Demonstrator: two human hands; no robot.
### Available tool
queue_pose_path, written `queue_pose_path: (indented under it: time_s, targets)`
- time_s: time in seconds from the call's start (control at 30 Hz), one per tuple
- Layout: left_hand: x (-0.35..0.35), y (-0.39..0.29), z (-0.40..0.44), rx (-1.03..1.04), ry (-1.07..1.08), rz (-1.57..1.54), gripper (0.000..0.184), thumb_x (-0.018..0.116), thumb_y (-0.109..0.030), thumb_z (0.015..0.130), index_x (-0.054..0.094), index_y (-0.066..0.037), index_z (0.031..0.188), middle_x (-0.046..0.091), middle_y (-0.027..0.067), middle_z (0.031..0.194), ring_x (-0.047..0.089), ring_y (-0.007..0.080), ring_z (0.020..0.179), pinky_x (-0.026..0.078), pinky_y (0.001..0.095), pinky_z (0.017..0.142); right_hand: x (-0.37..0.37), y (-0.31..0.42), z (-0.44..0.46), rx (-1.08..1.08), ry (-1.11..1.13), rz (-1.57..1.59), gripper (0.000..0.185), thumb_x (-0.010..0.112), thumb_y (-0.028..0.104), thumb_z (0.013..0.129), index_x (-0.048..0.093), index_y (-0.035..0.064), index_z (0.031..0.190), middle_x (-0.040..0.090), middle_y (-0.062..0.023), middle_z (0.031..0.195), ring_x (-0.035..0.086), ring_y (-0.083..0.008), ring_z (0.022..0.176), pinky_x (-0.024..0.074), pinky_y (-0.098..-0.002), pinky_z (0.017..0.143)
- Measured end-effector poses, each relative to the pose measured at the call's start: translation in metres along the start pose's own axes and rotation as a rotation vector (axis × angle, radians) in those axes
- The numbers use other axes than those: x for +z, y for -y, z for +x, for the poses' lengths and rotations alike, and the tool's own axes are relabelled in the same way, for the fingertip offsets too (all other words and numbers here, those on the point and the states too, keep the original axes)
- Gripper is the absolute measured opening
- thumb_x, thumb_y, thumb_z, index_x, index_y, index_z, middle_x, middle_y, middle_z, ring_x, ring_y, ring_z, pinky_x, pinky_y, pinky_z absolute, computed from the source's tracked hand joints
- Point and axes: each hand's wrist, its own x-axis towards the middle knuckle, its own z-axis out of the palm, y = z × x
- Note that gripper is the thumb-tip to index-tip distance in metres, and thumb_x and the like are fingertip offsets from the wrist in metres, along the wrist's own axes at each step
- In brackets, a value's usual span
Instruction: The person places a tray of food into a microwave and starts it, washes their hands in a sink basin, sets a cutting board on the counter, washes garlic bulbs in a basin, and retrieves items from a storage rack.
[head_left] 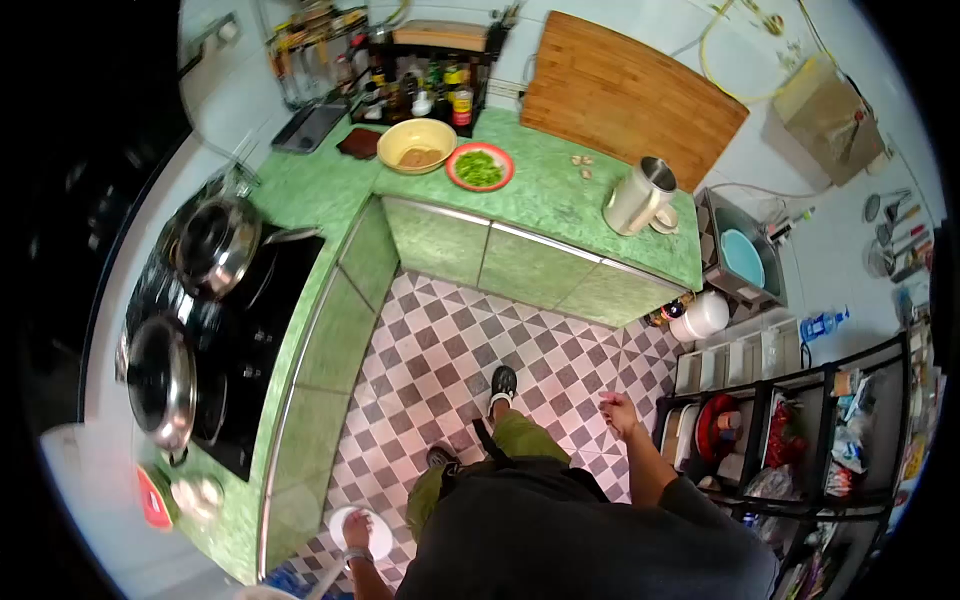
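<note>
My left hand [357, 530] hangs low on the left side, with a band at the wrist. It is in front of a white round thing [382, 538], perhaps a lid or stool top; whether it touches this I cannot tell. The fingers look loosely bent, with nothing seen in them. Out to the right, my right hand [620, 413] is held over the tiled floor [560, 375]. Its fingers are slightly curled and apart, and it holds nothing. Both hands are away from the counter.
The green counter [550, 180] bears a yellow bowl [432, 130], a red-rimmed plate [508, 170] of chopped greens, a kettle [630, 203] and a leaning cutting board [620, 95]. Two pans, one a lidded pan [215, 240], stand on the stove at left. A black shelf [815, 430] and sink [715, 235] are right.
</note>
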Motion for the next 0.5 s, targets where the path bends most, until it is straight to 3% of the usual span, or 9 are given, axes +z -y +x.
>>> queue_pose_path:
  time_s: [0.1,0.2,0.37,0.4,0.43,0.5]
  targets:
    - [0.017,0.010,-0.003,-0.220,0.083,0.102,0.021,0.059,-0.023,0.090,0.061,-0.009,0.105,0.064,0.0016,0.086,0.062,0.0129,0.072,0.048,0.0253,0.056,0.010,0.028,0.046,0.029,-0.017,0.039,0.031,0.064,0.001,0.079,0.061,0.0063,0.109,0.058,0.0000,0.075,0.050,-0.0089,0.055,0.0375,-0.0218,0.043]
    - [0.075,-0.006,-0.027,-0.282,0.102,0.348,0.021,0.059,-0.022,0.090,0.061,-0.009,0.106,0.064,0.0023,0.086,0.062,0.0133,0.071,0.048,0.0255,0.056,0.007,0.053,0.093,0.041,0.008,0.020,0.028,0.066,0.003,0.079,0.064,0.0089,0.106,0.061,0.0000,0.081,0.052,-0.0092,0.059,0.0408,-0.0231,0.048]
    - [0.165,-0.077,-0.006,-0.206,0.167,0.520,0.022,0.059,-0.021,0.089,0.060,-0.009,0.108,0.065,0.0035,0.087,0.062,0.0138,0.071,0.048,0.0257,0.057,-0.027,0.096,0.138,0.093,0.003,0.238,0.031,0.068,0.005,0.078,0.065,0.0099,0.108,0.062,-0.0002,0.082,0.054,-0.0092,0.061,0.0411,-0.0235,0.048]
    - [0.182,-0.092,-0.001,-0.193,0.181,0.529,0.023,0.059,-0.021,0.089,0.060,-0.009,0.108,0.065,0.0037,0.088,0.062,0.0139,0.071,0.049,0.0258,0.057,-0.038,0.101,0.149,0.008,-0.016,0.098,0.032,0.068,0.006,0.077,0.065,0.0096,0.109,0.063,-0.0005,0.084,0.055,-0.0091,0.062,0.0412,-0.0236,0.049]
    - [0.194,-0.106,0.007,-0.178,0.196,0.514,0.023,0.059,-0.021,0.089,0.060,-0.009,0.108,0.065,0.0040,0.088,0.062,0.0140,0.071,0.049,0.0258,0.057,-0.049,0.101,0.156,-0.069,-0.038,-0.049,0.034,0.069,0.007,0.077,0.065,0.0092,0.110,0.063,-0.0008,0.085,0.055,-0.0090,0.064,0.0414,-0.0236,0.050]
    - [0.211,-0.134,0.034,-0.169,0.261,0.333,0.023,0.059,-0.020,0.089,0.060,-0.009,0.109,0.065,0.0044,0.088,0.062,0.0142,0.070,0.049,0.0259,0.057,-0.069,0.112,0.169,-0.024,-0.044,0.120,0.034,0.068,0.006,0.076,0.066,0.0088,0.110,0.064,-0.0026,0.088,0.057,-0.0101,0.067,0.0425,-0.0238,0.053]
